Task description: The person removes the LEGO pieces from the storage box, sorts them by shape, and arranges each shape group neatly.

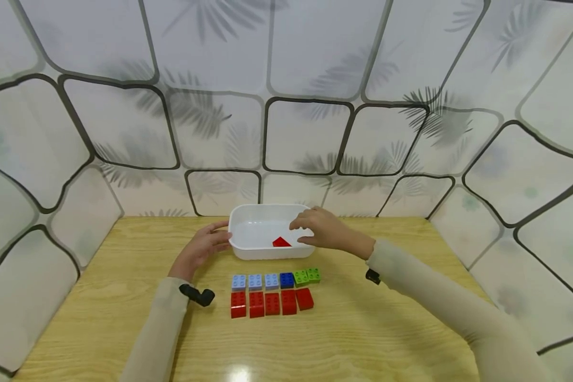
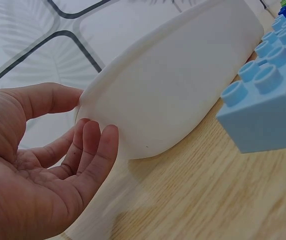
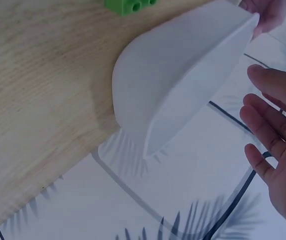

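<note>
A white plastic tub [image 1: 272, 253] stands at the back of the table. My left hand [image 1: 204, 245] holds it by its left end, thumb at the rim and fingers against the outer wall. Over the tub's right end hangs my right hand [image 1: 322, 228], fingers loosely bent with nothing between them; the right wrist view shows the same hand [image 3: 280, 125] empty above the rim. One red block [image 1: 280, 242] lies inside the tub, partly hidden by the front wall.
In front of the tub, a row holds light blue toy blocks [image 1: 255, 281], a dark blue block [image 1: 286, 280] and green blocks [image 1: 301, 277]. Nearer me lies a row of several red blocks [image 1: 272, 304]. A patterned backdrop [image 1: 296, 138] rises behind the wooden table [image 1: 363, 329].
</note>
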`<move>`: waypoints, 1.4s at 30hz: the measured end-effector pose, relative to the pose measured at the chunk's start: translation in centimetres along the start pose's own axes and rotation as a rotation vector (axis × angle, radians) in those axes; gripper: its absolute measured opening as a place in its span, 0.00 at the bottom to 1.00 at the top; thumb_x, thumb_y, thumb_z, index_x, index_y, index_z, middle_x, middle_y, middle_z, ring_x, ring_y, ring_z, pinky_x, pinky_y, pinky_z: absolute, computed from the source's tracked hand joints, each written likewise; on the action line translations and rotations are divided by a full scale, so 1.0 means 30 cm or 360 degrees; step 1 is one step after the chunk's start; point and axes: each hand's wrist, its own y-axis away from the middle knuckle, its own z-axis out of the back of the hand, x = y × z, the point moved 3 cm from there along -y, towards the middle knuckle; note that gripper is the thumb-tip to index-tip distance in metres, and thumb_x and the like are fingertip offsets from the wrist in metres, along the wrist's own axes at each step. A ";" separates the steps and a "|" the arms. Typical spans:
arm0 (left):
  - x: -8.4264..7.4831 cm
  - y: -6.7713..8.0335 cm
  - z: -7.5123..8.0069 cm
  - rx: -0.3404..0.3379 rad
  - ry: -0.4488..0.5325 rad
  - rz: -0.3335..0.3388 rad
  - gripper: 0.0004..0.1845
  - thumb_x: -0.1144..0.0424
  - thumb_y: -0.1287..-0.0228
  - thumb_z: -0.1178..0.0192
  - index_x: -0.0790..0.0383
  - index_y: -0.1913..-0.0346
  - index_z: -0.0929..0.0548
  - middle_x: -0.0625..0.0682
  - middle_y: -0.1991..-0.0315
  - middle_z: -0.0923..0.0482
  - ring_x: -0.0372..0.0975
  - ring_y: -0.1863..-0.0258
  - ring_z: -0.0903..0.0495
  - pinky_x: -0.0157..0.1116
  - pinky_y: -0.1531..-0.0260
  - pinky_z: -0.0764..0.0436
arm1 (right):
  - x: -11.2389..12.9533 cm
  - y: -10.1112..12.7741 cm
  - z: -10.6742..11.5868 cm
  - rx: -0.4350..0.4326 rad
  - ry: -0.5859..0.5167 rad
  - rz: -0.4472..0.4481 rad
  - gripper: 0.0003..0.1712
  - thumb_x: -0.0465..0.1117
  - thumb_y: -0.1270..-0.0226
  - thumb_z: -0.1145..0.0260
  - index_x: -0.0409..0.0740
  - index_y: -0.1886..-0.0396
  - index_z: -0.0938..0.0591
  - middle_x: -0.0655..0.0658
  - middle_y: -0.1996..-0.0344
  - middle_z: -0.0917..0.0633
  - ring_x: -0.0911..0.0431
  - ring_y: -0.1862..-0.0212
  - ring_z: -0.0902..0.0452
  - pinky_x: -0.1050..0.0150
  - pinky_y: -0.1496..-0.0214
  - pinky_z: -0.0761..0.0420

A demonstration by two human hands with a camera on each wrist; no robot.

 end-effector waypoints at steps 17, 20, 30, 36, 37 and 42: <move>0.025 -0.007 -0.001 -0.0006 0.0012 -0.0017 0.32 0.66 0.23 0.44 0.69 0.22 0.41 0.61 0.40 0.22 0.32 0.55 0.16 0.38 0.43 0.14 | -0.105 -0.107 -0.146 0.0477 -0.0312 -0.0208 0.24 0.36 0.42 0.21 0.42 0.45 0.13 0.44 0.47 0.12 0.47 0.50 0.16 0.54 0.47 0.14; 0.023 -0.006 -0.002 -0.0002 0.0023 -0.0011 0.33 0.66 0.23 0.44 0.69 0.22 0.41 0.63 0.39 0.22 0.33 0.55 0.16 0.37 0.44 0.14 | -0.108 -0.110 -0.163 0.0513 -0.0328 -0.0223 0.25 0.36 0.43 0.21 0.42 0.44 0.13 0.44 0.47 0.12 0.47 0.50 0.16 0.55 0.46 0.14; 0.025 -0.007 0.004 -0.0021 0.0000 0.0010 0.32 0.65 0.23 0.44 0.68 0.22 0.41 0.69 0.33 0.28 0.33 0.54 0.17 0.38 0.42 0.15 | -0.101 -0.124 -0.216 0.0594 -0.0290 -0.0208 0.25 0.30 0.41 0.25 0.43 0.43 0.13 0.45 0.46 0.12 0.50 0.50 0.15 0.56 0.45 0.14; 0.019 -0.008 0.007 -0.0012 0.0008 -0.0003 0.33 0.65 0.22 0.44 0.69 0.21 0.42 0.71 0.32 0.31 0.34 0.53 0.16 0.38 0.42 0.15 | -0.101 -0.145 -0.248 0.0595 -0.0300 -0.0192 0.23 0.28 0.39 0.28 0.44 0.43 0.13 0.45 0.47 0.11 0.51 0.50 0.15 0.57 0.46 0.14; 0.018 -0.008 0.007 -0.0012 0.0011 -0.0007 0.33 0.65 0.22 0.44 0.69 0.21 0.42 0.72 0.32 0.31 0.35 0.53 0.16 0.38 0.42 0.15 | -0.102 -0.149 -0.252 0.0589 -0.0300 -0.0197 0.23 0.29 0.39 0.28 0.44 0.44 0.12 0.45 0.47 0.11 0.51 0.50 0.15 0.57 0.47 0.14; 0.013 -0.005 0.008 -0.0030 0.0025 -0.0005 0.32 0.66 0.22 0.45 0.69 0.21 0.42 0.72 0.30 0.33 0.35 0.52 0.16 0.38 0.43 0.14 | -0.111 -0.175 -0.271 0.0582 -0.0292 -0.0246 0.23 0.33 0.40 0.24 0.46 0.43 0.13 0.46 0.47 0.12 0.51 0.50 0.15 0.57 0.46 0.14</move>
